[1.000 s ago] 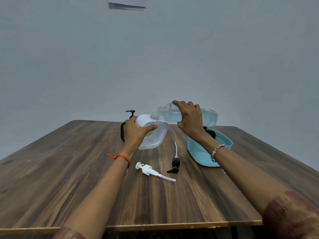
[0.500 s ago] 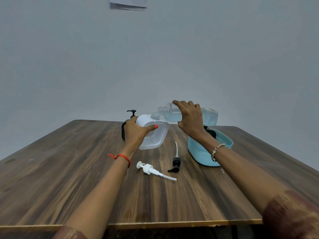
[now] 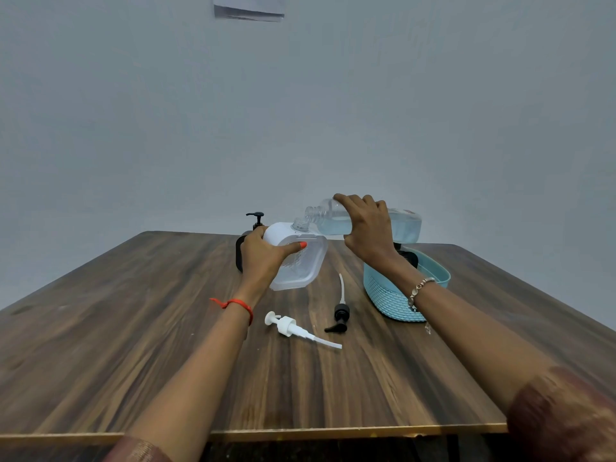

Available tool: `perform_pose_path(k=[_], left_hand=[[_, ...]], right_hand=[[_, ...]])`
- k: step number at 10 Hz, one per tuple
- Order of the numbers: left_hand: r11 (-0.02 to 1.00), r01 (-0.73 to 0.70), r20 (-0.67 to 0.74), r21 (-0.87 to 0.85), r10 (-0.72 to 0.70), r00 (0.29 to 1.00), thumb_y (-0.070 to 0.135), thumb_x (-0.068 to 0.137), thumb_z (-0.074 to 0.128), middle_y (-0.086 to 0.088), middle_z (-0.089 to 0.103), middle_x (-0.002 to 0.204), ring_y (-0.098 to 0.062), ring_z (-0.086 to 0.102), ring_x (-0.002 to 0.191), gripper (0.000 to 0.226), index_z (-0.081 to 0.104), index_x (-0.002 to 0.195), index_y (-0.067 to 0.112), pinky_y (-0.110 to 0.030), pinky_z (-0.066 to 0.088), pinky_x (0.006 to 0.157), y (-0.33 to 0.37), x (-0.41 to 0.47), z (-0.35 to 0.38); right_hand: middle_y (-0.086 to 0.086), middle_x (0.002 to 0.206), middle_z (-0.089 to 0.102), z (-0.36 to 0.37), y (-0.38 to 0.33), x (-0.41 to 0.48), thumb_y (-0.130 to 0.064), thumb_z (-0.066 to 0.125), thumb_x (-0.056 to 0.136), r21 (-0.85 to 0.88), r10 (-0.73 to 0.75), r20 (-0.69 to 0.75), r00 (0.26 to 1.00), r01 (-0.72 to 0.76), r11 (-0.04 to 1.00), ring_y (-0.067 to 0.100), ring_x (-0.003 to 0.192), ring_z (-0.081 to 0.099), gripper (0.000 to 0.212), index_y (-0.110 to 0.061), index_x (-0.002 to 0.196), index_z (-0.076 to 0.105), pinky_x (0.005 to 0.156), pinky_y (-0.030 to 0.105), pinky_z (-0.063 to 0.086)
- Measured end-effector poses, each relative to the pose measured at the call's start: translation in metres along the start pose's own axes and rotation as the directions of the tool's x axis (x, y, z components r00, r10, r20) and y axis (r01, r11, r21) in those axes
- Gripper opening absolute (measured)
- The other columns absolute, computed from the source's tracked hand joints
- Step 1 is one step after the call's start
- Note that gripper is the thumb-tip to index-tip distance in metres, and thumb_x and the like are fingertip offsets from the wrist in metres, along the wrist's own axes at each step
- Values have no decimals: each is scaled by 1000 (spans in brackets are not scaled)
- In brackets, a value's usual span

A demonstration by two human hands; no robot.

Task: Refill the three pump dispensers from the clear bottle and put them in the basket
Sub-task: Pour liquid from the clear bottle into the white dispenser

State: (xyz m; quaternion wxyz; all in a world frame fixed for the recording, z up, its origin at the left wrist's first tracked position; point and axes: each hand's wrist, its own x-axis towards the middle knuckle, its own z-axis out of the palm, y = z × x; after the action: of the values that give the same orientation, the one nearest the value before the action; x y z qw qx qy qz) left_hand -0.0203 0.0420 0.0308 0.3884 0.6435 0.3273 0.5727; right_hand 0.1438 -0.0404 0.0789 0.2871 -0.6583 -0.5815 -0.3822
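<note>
My left hand [image 3: 263,258] grips a frosted white dispenser bottle [image 3: 300,265], tilted, its open neck up to the right. My right hand [image 3: 368,228] holds the clear bottle [image 3: 405,223] almost level, its open mouth right above the dispenser's neck; bluish liquid fills its lower half. A black pump dispenser [image 3: 240,251] stands behind my left hand, mostly hidden. A light blue basket [image 3: 390,295] sits on the right with a dark dispenser [image 3: 408,256] inside, partly hidden by my wrist. A white pump head [image 3: 290,325] and a black pump head [image 3: 340,315] lie loose on the table.
The wooden table [image 3: 133,328] has its front edge close to me. A grey wall rises behind it, with a paper sheet [image 3: 249,6] high up.
</note>
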Motion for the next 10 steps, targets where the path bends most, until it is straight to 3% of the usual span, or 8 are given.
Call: perform_pose_path(k=[2, 5, 7, 10], left_hand=[[1000, 1, 0, -31, -1, 1000, 26, 55, 88, 7, 63, 80, -6, 59, 71, 46, 62, 91, 14, -18, 44, 57, -1, -1, 0], [999, -9, -7, -30, 8, 1000, 29, 53, 89, 9, 63, 78, -8, 61, 72, 43, 60, 85, 20, -24, 50, 62, -4, -1, -4], [999, -5, -7, -44, 4, 1000, 29, 54, 89, 10, 63, 77, -5, 59, 70, 42, 61, 84, 20, -20, 47, 59, -5, -1, -6], [998, 3, -7, -61, -3, 1000, 28, 53, 89, 9, 62, 78, -4, 59, 69, 39, 55, 72, 33, -18, 43, 56, -7, -1, -11]], right_hand=[[9, 103, 66, -1, -1, 0, 13, 58, 59, -8, -11, 1, 1000, 11, 1000, 32, 84, 54, 67, -10, 122, 56, 75, 37, 35], [10, 102, 66, -1, -4, 1, 13, 59, 59, -11, -27, 0, 1000, 27, 1000, 31, 83, 55, 65, -10, 120, 56, 74, 37, 35], [9, 105, 65, -2, -6, 2, 12, 59, 61, -23, -37, 13, 999, 37, 999, 31, 86, 55, 65, -11, 122, 55, 76, 37, 35], [9, 104, 65, 1, -10, 2, 12, 58, 60, -16, -40, 17, 999, 40, 999, 30, 85, 54, 66, -11, 122, 55, 76, 36, 34]])
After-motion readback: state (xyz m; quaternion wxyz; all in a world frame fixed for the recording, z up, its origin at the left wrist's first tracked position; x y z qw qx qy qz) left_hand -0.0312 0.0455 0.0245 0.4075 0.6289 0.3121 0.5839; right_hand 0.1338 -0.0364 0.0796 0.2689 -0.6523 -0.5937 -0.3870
